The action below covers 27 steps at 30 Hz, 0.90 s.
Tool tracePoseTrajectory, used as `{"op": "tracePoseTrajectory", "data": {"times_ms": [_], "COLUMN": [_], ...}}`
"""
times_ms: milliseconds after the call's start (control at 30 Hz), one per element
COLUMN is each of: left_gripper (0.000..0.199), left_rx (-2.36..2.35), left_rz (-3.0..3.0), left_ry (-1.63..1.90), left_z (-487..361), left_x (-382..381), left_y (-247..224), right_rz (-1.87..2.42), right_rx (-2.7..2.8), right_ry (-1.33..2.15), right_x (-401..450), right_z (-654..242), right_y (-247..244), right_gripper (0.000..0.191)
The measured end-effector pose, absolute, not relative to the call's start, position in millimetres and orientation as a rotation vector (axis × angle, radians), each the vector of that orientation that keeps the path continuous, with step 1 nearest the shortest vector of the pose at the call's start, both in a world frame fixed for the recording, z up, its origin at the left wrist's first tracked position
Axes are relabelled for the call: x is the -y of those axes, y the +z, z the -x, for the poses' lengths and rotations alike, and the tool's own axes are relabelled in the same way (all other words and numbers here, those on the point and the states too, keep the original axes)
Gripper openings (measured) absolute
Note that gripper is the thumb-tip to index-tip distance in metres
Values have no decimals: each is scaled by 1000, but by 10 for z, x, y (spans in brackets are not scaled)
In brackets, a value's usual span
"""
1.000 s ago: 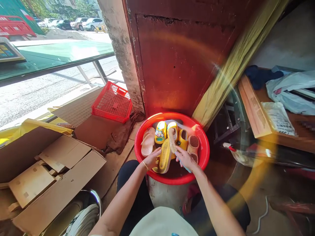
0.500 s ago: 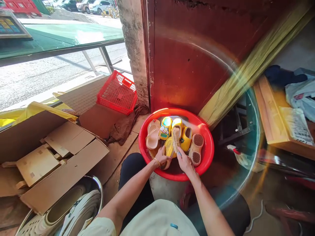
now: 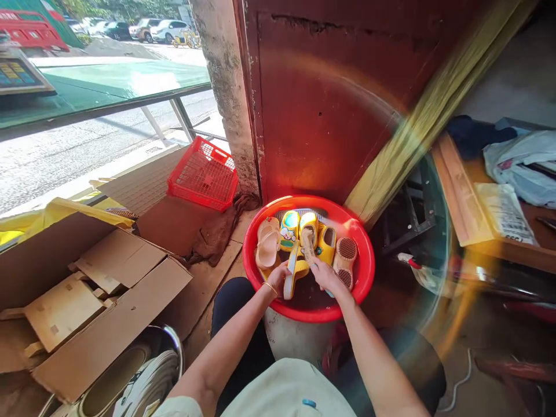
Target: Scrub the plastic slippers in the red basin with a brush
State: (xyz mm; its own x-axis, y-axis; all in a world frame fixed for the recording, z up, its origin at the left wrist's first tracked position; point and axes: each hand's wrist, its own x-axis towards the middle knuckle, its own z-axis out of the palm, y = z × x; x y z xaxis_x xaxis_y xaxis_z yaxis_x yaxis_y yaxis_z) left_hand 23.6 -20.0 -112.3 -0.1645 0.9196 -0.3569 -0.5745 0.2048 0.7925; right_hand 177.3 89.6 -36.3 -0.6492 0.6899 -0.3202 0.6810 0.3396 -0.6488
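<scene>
My left hand (image 3: 278, 279) grips a yellow slipper (image 3: 291, 275) with a pale sole edge, tilted on its side over the red basin (image 3: 368, 272). In my right hand (image 3: 325, 274) is a scrubbing brush (image 3: 308, 245), its bristles close beside the slipper; whether they touch I cannot tell. Around the far side of the basin lie a beige clog (image 3: 268, 246), a yellow clog with a cartoon figure (image 3: 288, 238), another yellow clog (image 3: 308, 219) and a third yellow one (image 3: 326, 246). A beige shoe (image 3: 347, 249) rests at the right with its brown-patched sole up. Dark water shows at the bottom.
Left of my knee stands an open cardboard box (image 3: 117, 324), with white shoes (image 3: 145, 376) in a metal-rimmed container below it. Behind are a red plastic crate (image 3: 204, 174) and a brown cloth (image 3: 211, 240). A dark red door (image 3: 321, 150) and a wooden box (image 3: 464, 197) stand beyond.
My left hand has turned the yellow slipper from patterned sole facing up onto its side, showing the pale edge. The brush stays beside it. The view has shifted slightly.
</scene>
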Motion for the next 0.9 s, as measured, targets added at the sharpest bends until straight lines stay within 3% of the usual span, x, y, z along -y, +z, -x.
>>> {"op": "tracePoseTrajectory", "data": {"times_ms": [133, 333, 467, 700, 900], "left_gripper": [77, 69, 68, 78, 85], "left_rx": [-967, -920, -945, -1036, -1013], "left_rz": [-289, -91, -71, -152, -82], "left_ry": [1453, 1581, 1549, 1583, 1604], "left_z": [-176, -209, -301, -369, -352], "left_x": [231, 63, -14, -14, -13], "left_y": [-992, -946, -976, -1025, -1126], "right_rz": [1287, 1316, 1209, 1346, 1152], "right_rx": [2359, 2423, 2581, 2448, 2560], "right_ry": [1608, 1510, 1435, 1452, 1596], "right_x": [-703, -110, 9, -608, -381], "right_z": [-2226, -2962, -2624, -1493, -2082], "right_y": [-334, -201, -264, -349, -344], "right_gripper": [57, 56, 51, 43, 49]}}
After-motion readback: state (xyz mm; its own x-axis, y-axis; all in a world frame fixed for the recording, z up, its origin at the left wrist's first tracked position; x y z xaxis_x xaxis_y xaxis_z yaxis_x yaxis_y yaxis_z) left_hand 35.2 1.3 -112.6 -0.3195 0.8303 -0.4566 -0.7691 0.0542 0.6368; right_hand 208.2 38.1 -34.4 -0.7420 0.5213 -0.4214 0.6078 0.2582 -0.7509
